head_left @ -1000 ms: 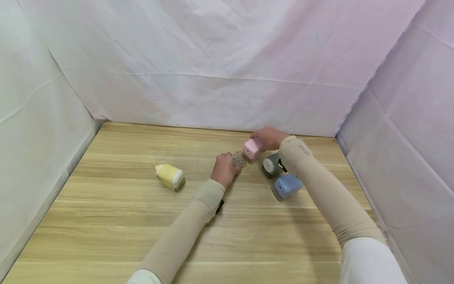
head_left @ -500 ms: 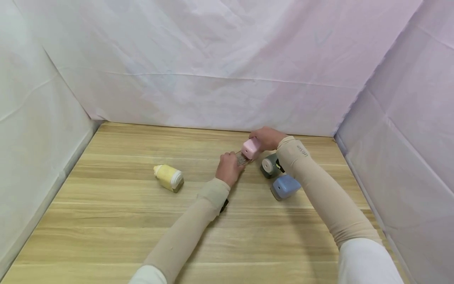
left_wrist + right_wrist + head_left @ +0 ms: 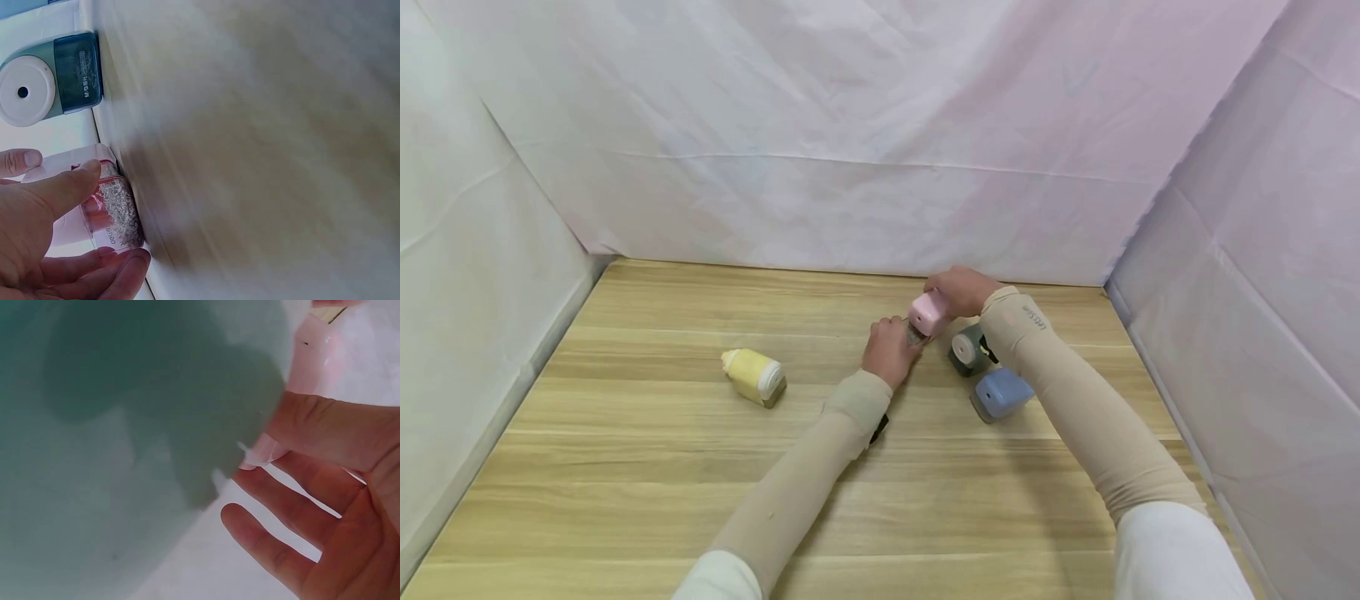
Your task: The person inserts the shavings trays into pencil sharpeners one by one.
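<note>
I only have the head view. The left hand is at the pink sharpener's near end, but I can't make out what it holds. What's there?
Observer: The left hand pinches a clear shavings drawer that sticks out of the pink sharpener.
Operator: Is that drawer empty?
Observer: No. The left wrist view shows grey shavings packed inside it.
Operator: How does the right hand hold the body?
Observer: The right hand presses its thumb on the pink body. In the right wrist view, the fingers below it are spread apart.
</note>
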A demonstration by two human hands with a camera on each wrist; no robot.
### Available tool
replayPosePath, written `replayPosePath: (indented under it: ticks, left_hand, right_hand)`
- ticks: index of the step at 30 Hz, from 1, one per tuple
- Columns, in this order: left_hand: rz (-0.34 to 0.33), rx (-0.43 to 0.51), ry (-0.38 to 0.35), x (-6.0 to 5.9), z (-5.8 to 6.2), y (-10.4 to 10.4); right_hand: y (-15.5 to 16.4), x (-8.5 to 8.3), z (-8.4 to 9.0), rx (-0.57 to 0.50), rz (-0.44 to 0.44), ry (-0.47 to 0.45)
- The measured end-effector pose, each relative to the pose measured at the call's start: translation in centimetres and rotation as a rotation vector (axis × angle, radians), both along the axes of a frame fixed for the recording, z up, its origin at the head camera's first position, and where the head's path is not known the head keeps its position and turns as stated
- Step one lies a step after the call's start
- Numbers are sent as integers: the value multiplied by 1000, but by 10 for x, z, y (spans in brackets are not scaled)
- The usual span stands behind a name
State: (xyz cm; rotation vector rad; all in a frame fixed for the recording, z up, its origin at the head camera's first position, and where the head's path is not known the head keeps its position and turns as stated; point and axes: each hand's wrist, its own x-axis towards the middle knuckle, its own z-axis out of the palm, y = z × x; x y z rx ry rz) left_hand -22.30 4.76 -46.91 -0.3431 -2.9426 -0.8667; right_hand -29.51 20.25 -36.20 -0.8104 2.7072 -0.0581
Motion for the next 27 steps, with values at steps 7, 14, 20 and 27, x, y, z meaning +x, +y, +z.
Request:
replayPosePath:
  ticks: [7,14,20,27]
  left_hand:
    - [-9,-42,36,-5,2,4]
    - [1,-46,30,-8,2,5]
    - [-9,-23,9,-9,3,1]
    - [-73,-90,-7,-9,14,-8]
  right_hand:
    - [-2,0,1,-6,15,6]
    - [-5,-3,-1,14,19,23]
    - [-6,-5,-2,-2,39,30]
    - [-3,-3,0,-39,31,10]
